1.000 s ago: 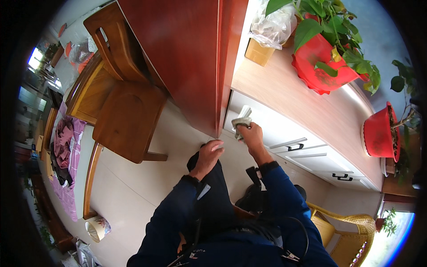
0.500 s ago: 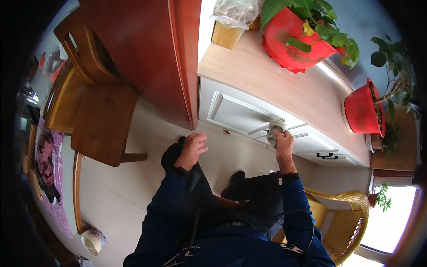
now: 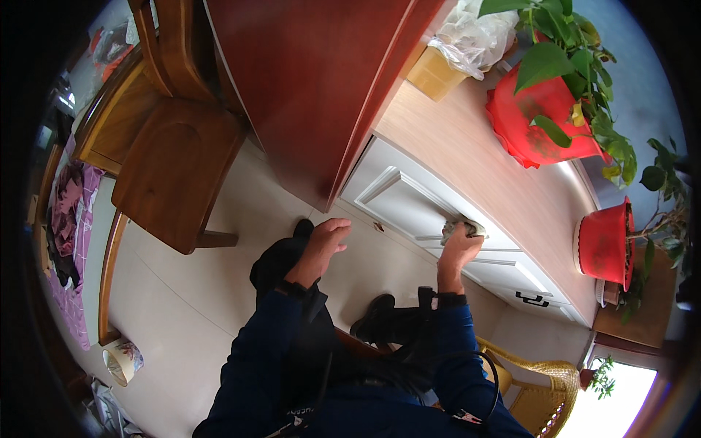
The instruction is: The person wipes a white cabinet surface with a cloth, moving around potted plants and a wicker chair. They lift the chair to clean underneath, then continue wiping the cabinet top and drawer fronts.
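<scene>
My right hand (image 3: 458,252) grips a crumpled greyish-white rag (image 3: 473,228) at the right part of a white panelled cabinet door (image 3: 398,191). Most of the rag bunches out above the fingers, against the door's raised frame. To the left, my left hand (image 3: 321,250) hangs in the air over my leg, fingers stretched forward and holding nothing. A dark band circles each wrist. Farther right along the cabinet front is a dark handle (image 3: 531,298).
Two red pots (image 3: 537,120) (image 3: 606,243) with plants and a bagged yellowish container (image 3: 436,73) stand on the wooden cabinet top (image 3: 467,142). A red-brown panel (image 3: 310,87) rises at the cabinet's left end. A wooden chair (image 3: 179,160) stands left; a wicker chair (image 3: 544,398) is at lower right.
My view has shifted, with the cabinet now lower and farther right in it. The right hand has brought the rag up against the door's right part. My left hand stays raised and empty.
</scene>
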